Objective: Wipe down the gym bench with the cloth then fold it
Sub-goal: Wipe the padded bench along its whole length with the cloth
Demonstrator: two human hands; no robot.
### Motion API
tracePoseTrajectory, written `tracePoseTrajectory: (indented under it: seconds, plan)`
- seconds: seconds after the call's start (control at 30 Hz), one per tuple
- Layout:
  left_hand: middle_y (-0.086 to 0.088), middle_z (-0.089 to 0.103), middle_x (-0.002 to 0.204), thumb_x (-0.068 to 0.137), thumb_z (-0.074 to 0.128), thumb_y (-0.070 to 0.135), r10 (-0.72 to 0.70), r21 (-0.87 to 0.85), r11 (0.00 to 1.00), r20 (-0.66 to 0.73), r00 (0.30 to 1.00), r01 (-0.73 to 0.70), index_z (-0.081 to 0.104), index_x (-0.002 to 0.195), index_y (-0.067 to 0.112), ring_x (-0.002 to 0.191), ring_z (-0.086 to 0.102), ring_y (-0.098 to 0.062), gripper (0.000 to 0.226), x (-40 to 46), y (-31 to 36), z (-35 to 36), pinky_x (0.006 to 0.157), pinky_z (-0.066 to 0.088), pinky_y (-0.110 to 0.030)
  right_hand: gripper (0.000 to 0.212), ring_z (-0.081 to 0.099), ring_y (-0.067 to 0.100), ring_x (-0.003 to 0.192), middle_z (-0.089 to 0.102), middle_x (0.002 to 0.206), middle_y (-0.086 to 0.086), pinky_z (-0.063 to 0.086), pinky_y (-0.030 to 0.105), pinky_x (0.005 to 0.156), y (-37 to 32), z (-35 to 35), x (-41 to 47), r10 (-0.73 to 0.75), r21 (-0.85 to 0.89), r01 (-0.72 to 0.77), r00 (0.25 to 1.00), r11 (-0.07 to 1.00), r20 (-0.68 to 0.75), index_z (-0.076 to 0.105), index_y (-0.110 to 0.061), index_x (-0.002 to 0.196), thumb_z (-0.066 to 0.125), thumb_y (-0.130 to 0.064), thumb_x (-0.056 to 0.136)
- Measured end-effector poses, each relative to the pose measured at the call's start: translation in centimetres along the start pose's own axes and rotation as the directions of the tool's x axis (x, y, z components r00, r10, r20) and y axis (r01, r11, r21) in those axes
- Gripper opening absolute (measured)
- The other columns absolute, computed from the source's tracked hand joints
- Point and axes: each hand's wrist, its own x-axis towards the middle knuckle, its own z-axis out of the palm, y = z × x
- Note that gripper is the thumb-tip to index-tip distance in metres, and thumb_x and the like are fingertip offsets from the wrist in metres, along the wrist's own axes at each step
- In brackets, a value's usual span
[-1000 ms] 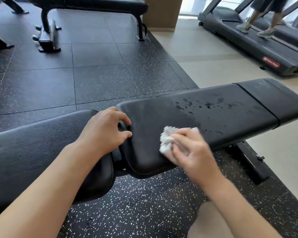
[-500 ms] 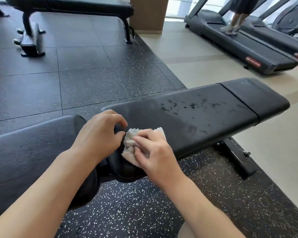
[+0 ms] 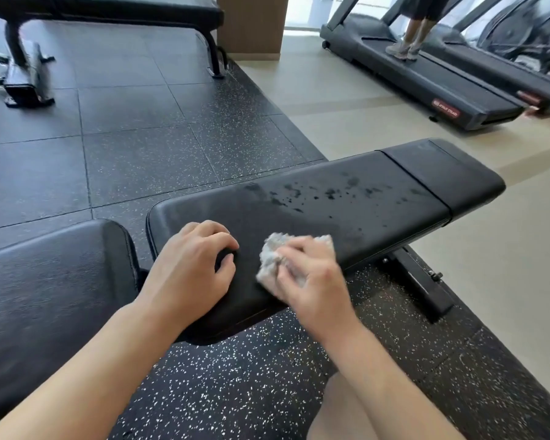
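Since 0.5 s ago the cloth (image 3: 281, 262) has slid right along the surface (image 3: 362, 198), off the pad's near-left end; left hand (image 3: 191, 268) now sits on the pad top, not its edge. Cloth's a crumpled whitish wad near the front edge, w/ right hand (image 3: 311, 281) fingers curled round it, pressing down. Left fingers loosely bent, gripping nothing. Risk: bunched wad skips the wet droplets (image 3: 315, 193) farther along, or smears them. Treadmill (image 3: 426, 74) well apart.
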Motion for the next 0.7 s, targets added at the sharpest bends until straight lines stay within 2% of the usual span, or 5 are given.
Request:
tracePoseTrajectory:
  seconds: [0.17,0.33,0.47,0.6,0.7]
  plan:
    - [0.007,0.067,0.109,0.085,0.073,0.011,-0.067,0.008,0.998,-0.113,0.991,0.068,0.072,0.096,0.019,0.104,0.061,-0.025,0.014,-0.5,0.3,1.8,0.096,0.049,-0.047,0.019,0.051,0.005,0.107,0.061,0.111,-0.011,0.041,0.020,0.099,0.5,-0.2,1.3,-0.081,0.073,0.071,0.986,0.995,0.147,0.076,-0.016,0.109,0.064,-0.018,0.095]
    - [0.014,0.067,0.106,0.084,0.070,0.016,-0.140,-0.102,0.988,-0.225,0.964,0.119,0.070,0.089,0.025,0.102,0.059,-0.016,0.010,-0.6,0.3,2.7,0.100,0.046,-0.042,0.020,0.058,0.023,0.108,0.067,0.111,0.001,0.041,0.043,0.107,2.4,1.6,11.9,0.005,0.022,-0.011,0.967,1.000,0.253,0.079,-0.016,0.111,0.069,-0.017,0.094]
    - [0.017,0.067,0.105,0.083,0.069,0.019,-0.139,-0.113,0.987,-0.238,0.961,0.115,0.071,0.088,0.026,0.101,0.060,-0.014,0.009,-0.7,0.2,2.8,0.100,0.047,-0.041,0.022,0.062,0.023,0.109,0.067,0.114,0.001,0.044,0.042,0.105,2.4,4.0,17.5,0.040,-0.007,-0.039,0.964,0.999,0.264,0.079,-0.019,0.113,0.067,-0.023,0.095]
    - [0.018,0.066,0.105,0.083,0.070,0.019,-0.142,-0.098,0.988,-0.228,0.963,0.123,0.071,0.089,0.026,0.101,0.059,-0.013,0.009,-0.6,0.0,2.9,0.099,0.047,-0.041,0.023,0.059,0.024,0.112,0.066,0.116,0.002,0.041,0.037,0.106,2.1,4.3,16.2,0.049,-0.006,-0.049,0.968,0.999,0.247,0.079,-0.017,0.112,0.066,-0.020,0.094]
    - [0.019,0.065,0.105,0.083,0.069,0.020,-0.140,-0.105,0.987,-0.228,0.964,0.119,0.070,0.089,0.027,0.103,0.059,-0.012,0.009,-0.6,0.0,3.0,0.100,0.047,-0.041,0.020,0.056,0.019,0.110,0.064,0.114,-0.004,0.040,0.030,0.104,1.8,2.2,10.2,-0.008,0.069,-0.010,0.968,0.998,0.249,0.080,-0.018,0.108,0.067,-0.017,0.093]
